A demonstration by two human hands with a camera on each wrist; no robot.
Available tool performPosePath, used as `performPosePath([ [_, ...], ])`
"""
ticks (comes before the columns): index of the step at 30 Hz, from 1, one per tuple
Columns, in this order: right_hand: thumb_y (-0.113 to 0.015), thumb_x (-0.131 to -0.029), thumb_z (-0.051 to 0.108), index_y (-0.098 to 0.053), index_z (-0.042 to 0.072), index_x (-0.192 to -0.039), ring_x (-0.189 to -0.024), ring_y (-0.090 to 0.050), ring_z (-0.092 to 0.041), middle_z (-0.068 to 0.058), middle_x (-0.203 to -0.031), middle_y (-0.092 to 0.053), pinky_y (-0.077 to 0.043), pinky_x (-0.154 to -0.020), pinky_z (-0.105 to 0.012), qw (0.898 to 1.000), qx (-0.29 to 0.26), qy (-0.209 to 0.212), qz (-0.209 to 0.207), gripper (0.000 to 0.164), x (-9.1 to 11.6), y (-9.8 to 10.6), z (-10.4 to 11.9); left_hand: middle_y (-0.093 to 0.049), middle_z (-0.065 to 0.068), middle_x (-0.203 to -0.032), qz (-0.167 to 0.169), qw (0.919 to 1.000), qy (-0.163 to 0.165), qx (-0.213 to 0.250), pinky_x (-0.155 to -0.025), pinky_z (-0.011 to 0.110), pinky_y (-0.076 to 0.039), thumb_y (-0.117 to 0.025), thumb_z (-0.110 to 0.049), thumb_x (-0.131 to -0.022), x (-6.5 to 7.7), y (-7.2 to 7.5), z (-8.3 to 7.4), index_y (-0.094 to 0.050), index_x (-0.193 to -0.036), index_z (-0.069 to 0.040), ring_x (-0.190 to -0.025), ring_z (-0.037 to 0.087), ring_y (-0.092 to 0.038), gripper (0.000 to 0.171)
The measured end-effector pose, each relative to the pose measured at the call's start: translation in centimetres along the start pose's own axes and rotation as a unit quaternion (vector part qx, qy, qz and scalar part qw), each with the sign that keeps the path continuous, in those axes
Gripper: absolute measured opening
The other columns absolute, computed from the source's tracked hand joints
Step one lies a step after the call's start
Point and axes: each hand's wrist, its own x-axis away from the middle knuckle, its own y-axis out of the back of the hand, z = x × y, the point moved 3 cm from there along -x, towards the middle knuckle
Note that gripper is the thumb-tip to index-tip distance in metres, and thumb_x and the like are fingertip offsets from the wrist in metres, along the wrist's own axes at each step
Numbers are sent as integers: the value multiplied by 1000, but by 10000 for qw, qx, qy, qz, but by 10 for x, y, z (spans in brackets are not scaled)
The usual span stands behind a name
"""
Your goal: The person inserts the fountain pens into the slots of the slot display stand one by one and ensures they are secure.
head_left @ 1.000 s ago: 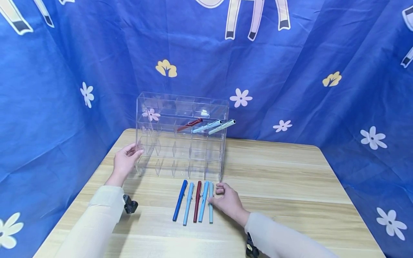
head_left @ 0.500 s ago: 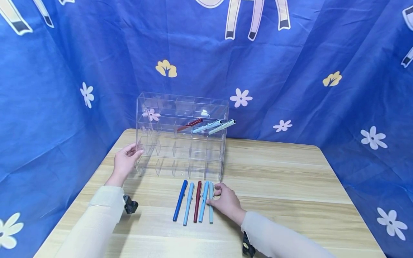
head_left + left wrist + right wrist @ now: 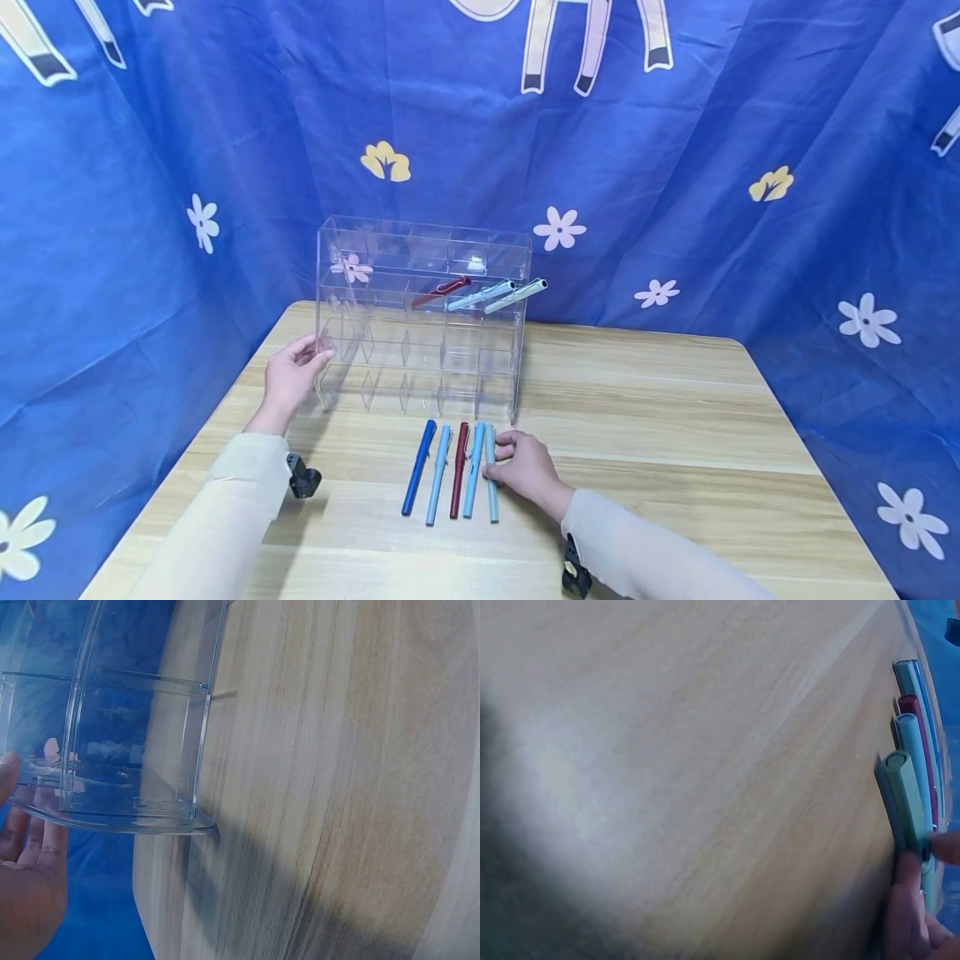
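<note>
My left hand [image 3: 288, 379] holds the left side edge of a clear acrylic pen rack [image 3: 423, 354], thumb on one face and fingers on the other in the left wrist view. My right hand [image 3: 528, 473] pinches a pale teal pen [image 3: 906, 799] between thumb and fingers. That pen lies on the table at the right end of a row. Left of it are a light blue pen [image 3: 474, 471], a dark red pen [image 3: 459, 471], another light blue pen [image 3: 438, 477] and a dark blue pen [image 3: 418, 468].
One rack tier carries a dark red pen [image 3: 441, 292], a light blue pen [image 3: 482, 295] and a pale green pen [image 3: 516, 296], all slanted. A wooden table [image 3: 637, 400] extends to the right. Blue patterned cloth [image 3: 465, 150] hangs behind and at both sides.
The right hand has shifted slightly left and closed on the pale teal pen, which is now a little tilted, its near end further right. The left hand and rack stay put.
</note>
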Motion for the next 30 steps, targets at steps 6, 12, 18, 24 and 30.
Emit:
performPosePath([
  [6, -80, -68, -3, -58, -9, -116, -61, -62, -16, -9, -84, -64, -58, -54, -29, 9901, -1361, -191, 296, 53, -2, -3, -7, -55, 27, -126, -18, 10000, 20, 36, -85, 11, -47, -65, -20, -92, 0, 0, 2, -48, -136, 4, -118, 38, -52, 52],
  [12, -77, -71, -3, -55, -9, -121, -62, -64, -18, -9, -88, -64, -59, -58, -33, 9803, -1879, -121, 599, 55, -6, 1, -17, -58, 26, -123, -123, 9999, -39, 102, -82, 9, -48, -67, -19, -91, -2, 0, 3, -50, -134, 5, -114, 33, -56, 52],
  [18, -77, -73, 0, -55, -6, -123, -63, -64, -18, -9, -94, -67, -58, -55, -33, 9799, -1779, 319, 849, 55, -8, 9, -18, -57, 25, -124, -57, 10000, -64, 10, -83, 8, -46, -65, -18, -92, -2, 0, 3, -49, -135, 5, -117, 37, -53, 50],
  [24, -76, -73, -3, -51, -6, -126, -62, -63, -21, -13, -99, -66, -59, -56, -37, 9746, -1988, 371, 960, 59, -6, 15, -11, -56, 26, -125, -41, 10000, -37, 33, -84, 9, -46, -65, -19, -92, -2, 0, 4, -48, -135, 5, -117, 37, -52, 52],
  [30, -70, -74, -9, -49, -10, -121, -63, -64, -33, -26, -106, -62, -59, -57, -45, 9649, -2304, 611, 1101, 51, -3, 21, -2, -55, 26, -126, -20, 10000, -50, 62, -84, 8, -46, -64, -18, -93, -2, 0, 3, -47, -136, 5, -118, 39, -51, 52],
])
